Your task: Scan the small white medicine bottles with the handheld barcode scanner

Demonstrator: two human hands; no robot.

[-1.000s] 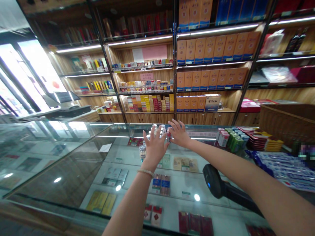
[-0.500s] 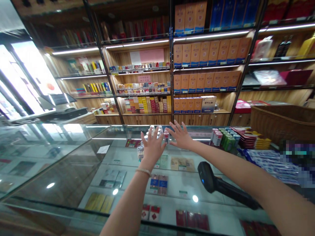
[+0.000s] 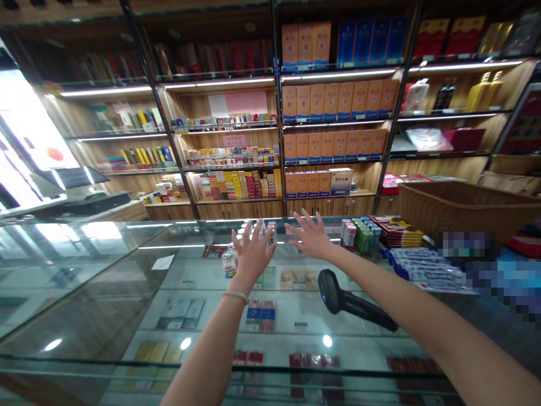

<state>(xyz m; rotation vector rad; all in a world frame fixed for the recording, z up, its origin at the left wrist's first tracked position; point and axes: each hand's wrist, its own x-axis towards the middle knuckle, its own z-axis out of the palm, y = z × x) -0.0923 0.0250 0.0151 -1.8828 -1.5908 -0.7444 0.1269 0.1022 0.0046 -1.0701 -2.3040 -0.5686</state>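
My left hand [image 3: 252, 251] is spread open over the glass counter [image 3: 296, 310], in front of a cluster of small, clear-and-white cylindrical containers [image 3: 229, 262]. It partly hides them, and I cannot tell whether it touches any. To its right, my right hand [image 3: 313, 237] reaches out with fingers apart and nothing in them. A small gap separates the two hands. Below my right forearm lies a black handheld barcode scanner [image 3: 353, 301] on the glass.
Right of my hands stand rows of red, green and blue small cylinders [image 3: 363, 234], flat red-and-yellow packs [image 3: 401, 232] and blue-white packets [image 3: 426, 268]. A wicker basket [image 3: 465, 208] is beyond them. White paper [image 3: 163, 263] lies left. Stocked shelves [image 3: 333, 124] line the back wall.
The view has turned slightly right, so the shelves and counter sit further left. My right hand has moved right, away from the small containers, widening the gap between my hands. Both stay open.
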